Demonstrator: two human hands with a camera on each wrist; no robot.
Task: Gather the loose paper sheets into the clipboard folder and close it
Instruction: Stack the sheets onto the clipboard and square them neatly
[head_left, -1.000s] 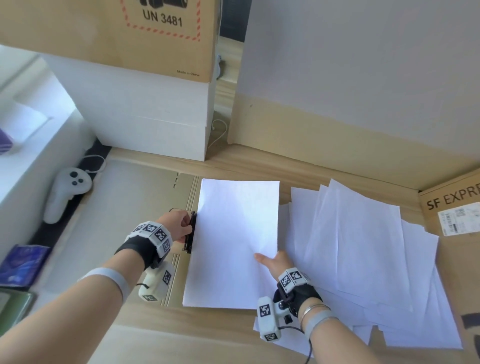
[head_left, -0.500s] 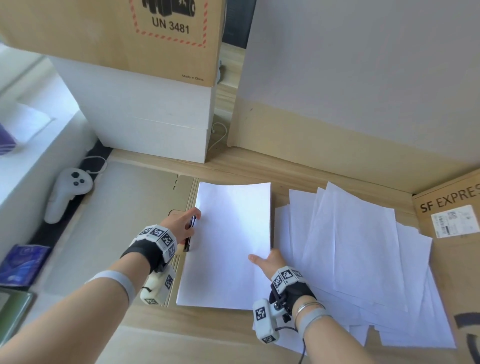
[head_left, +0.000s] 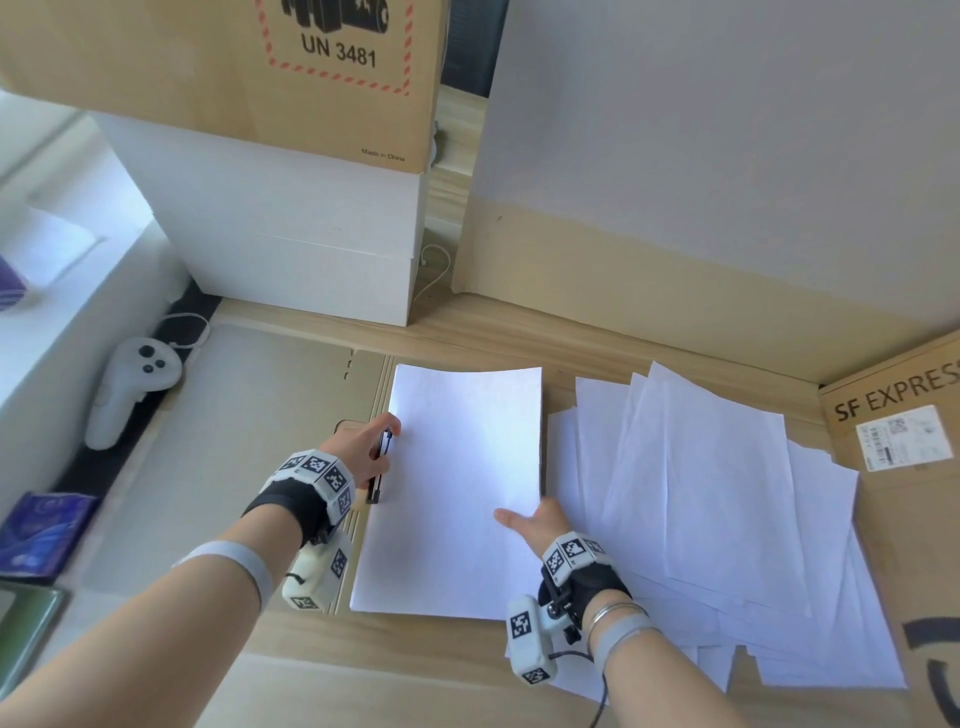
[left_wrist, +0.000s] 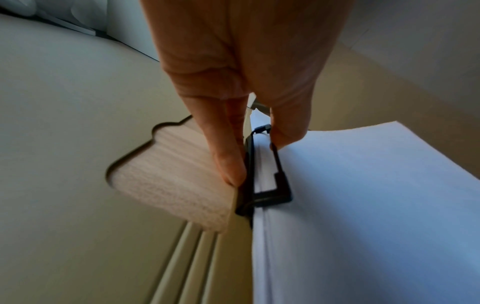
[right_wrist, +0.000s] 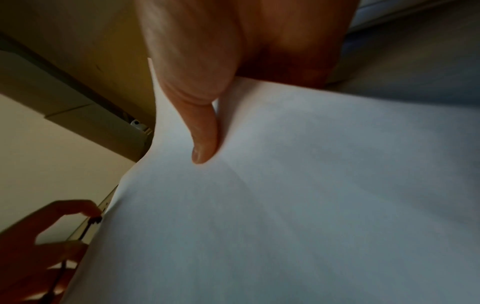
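Hands: two; left hand (head_left: 358, 453) pinches black clip (left_wrist: 262, 174), right hand (head_left: 535, 519) pinches one sheet (head_left: 457, 493).
Loose sheets (head_left: 717, 499): overlapping, uncountable.
Surface: wooden desk (head_left: 519, 343), cardboard boxes (head_left: 260, 67) behind.

Along the back we see a brown carton marked UN 3481 (head_left: 218, 67) stacked on a white box (head_left: 291, 234). At left, a white game controller (head_left: 127, 387) lies on a dark strip, with a blue packet (head_left: 44, 532) nearer us. At right sits a cardboard box printed SF EXPRESS (head_left: 904, 415), bearing a label.
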